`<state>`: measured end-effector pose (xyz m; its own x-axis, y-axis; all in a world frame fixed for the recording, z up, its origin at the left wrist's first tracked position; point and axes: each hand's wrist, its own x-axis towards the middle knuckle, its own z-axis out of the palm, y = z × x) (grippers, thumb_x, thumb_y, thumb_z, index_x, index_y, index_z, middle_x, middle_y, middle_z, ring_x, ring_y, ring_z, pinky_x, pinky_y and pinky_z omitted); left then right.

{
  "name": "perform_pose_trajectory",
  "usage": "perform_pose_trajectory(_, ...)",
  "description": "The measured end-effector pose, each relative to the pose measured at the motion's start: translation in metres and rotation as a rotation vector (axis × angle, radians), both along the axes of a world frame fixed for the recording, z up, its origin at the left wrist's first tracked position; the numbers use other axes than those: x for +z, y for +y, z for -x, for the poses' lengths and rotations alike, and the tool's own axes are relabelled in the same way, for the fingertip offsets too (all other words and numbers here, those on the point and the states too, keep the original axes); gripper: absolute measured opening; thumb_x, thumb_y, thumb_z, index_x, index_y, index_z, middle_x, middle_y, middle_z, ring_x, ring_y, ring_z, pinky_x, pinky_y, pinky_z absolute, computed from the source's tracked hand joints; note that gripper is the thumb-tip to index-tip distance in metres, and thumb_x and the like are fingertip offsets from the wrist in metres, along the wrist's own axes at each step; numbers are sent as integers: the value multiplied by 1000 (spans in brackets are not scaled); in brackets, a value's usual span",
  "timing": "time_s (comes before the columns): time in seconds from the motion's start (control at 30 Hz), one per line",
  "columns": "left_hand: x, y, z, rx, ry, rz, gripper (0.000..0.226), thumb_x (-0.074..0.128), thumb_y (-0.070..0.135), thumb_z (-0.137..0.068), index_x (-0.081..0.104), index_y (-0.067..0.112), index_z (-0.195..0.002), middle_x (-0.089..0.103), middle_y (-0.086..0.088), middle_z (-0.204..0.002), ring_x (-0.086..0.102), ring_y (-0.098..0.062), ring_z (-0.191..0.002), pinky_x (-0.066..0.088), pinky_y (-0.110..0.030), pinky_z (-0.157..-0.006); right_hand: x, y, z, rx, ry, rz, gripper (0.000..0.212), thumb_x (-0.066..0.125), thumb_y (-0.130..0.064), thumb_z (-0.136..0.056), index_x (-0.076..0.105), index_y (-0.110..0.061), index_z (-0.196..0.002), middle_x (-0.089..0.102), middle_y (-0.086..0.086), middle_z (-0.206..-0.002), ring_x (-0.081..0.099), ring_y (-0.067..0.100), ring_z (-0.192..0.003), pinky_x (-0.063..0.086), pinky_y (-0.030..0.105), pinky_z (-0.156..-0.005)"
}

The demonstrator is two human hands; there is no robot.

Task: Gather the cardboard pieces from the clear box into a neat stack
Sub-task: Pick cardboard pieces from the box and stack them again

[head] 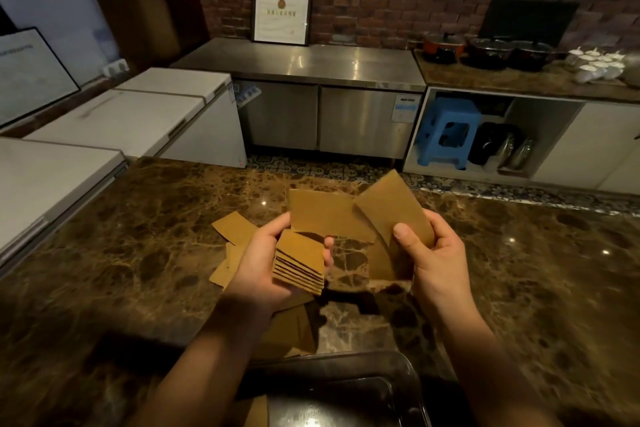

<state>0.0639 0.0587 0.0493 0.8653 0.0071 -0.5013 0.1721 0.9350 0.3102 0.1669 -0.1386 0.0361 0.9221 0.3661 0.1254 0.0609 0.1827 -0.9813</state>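
I see my left hand (273, 263) gripping a stack of cardboard pieces (300, 265) above the brown marble counter (519, 270), and my right hand (429, 253) pinching one piece (394, 208). Loose pieces (232, 229) lie underneath, partly hidden. The clear box (346, 388) is cut off below. Behind stand a steel cabinet (311, 69) and one blue stool (446, 132).

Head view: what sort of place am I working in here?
Likely a restaurant or catering kitchen: a stainless steel under-counter fridge, white chest freezers, and lidded pots beside stacked white cups on the side counter.
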Motion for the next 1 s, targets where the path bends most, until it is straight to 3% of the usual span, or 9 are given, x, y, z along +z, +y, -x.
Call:
perform_pose_trajectory(0.13, -1, 2, 6, -187, -32, 129, 55, 62, 21, -79, 56, 1, -130, 60, -22, -106, 65, -32, -71, 57, -37, -56, -2, -7, -6, 52, -136, -1, 25, 75, -18, -70, 76, -40, -82, 72, -17, -80, 67, -1, -78, 57, 18, -70)
perform_pose_trajectory(0.27, -4, -5, 1, 21, -187, -70, 65, 60, -4, -57, 59, 14, -119, 66, -26, -107, 66, -39, -77, 59, -42, -61, -1, -10, -9, 75, -156, 25, 28, 76, -11, -71, 76, -36, -83, 74, -16, -84, 69, -1, -82, 57, 17, -71)
perform_pose_trajectory(0.37, -7, -3, 0, 260, -232, -298, 60, 58, -3, -63, 64, 20, -118, 69, -18, -118, 67, -39, -98, 62, -46, -68, -1, -11, -19, -79, 171, -45, 32, 76, -12, -80, 72, -31, -105, 75, -7, -102, 71, 13, -95, 59, 38, -81)
perform_pose_trajectory(0.47, -8, -5, 0, 390, -323, -533, 70, 62, -11, -62, 60, 29, -120, 78, -7, -98, 75, -27, -90, 61, -40, -61, 1, -9, -17, -1, 668, -362, 45, 71, -23, -81, 66, -16, -125, 77, 8, -103, 74, 21, -95, 60, 41, -77)
perform_pose_trajectory(0.53, -10, -11, -2, 423, -366, -666, 70, 61, -13, -66, 60, 32, -120, 77, -4, -100, 74, -24, -95, 60, -37, -68, 2, -3, -6, 111, 788, -458, 49, 70, -25, -80, 63, -13, -127, 78, 14, -101, 76, 26, -94, 63, 40, -69)
perform_pose_trajectory(0.63, -14, -20, -2, 395, -417, -769, 67, 64, -8, -71, 59, 37, -120, 75, -3, -105, 72, -25, -100, 59, -37, -75, -1, 10, 9, 222, 758, -404, 51, 69, -25, -82, 59, -13, -130, 75, 18, -114, 72, 32, -107, 61, 49, -83)
perform_pose_trajectory(0.77, -19, -26, 0, 195, -410, -744, 59, 75, 4, -73, 64, 39, -119, 75, -5, -113, 72, -29, -104, 60, -39, -75, 4, 23, 15, 168, 655, -235, 49, 73, -25, -77, 66, -12, -123, 73, 16, -120, 66, 32, -117, 48, 55, -105)
perform_pose_trajectory(0.9, -19, -21, 1, 171, -269, -587, 61, 80, 42, -70, 62, 33, -128, 71, -11, -124, 69, -32, -109, 60, -46, -77, 12, 19, 7, 190, 591, -78, 43, 77, -19, -78, 67, -10, -118, 76, 15, -112, 72, 30, -106, 58, 49, -91)
perform_pose_trajectory(1.0, -18, -20, -4, 213, -250, -557, 58, 78, 38, -74, 62, 30, -129, 73, -10, -119, 71, -30, -105, 60, -46, -75, 15, 23, 10, 244, 537, 11, 32, 75, -13, -85, 67, -5, -114, 77, 17, -106, 76, 29, -94, 63, 40, -72)
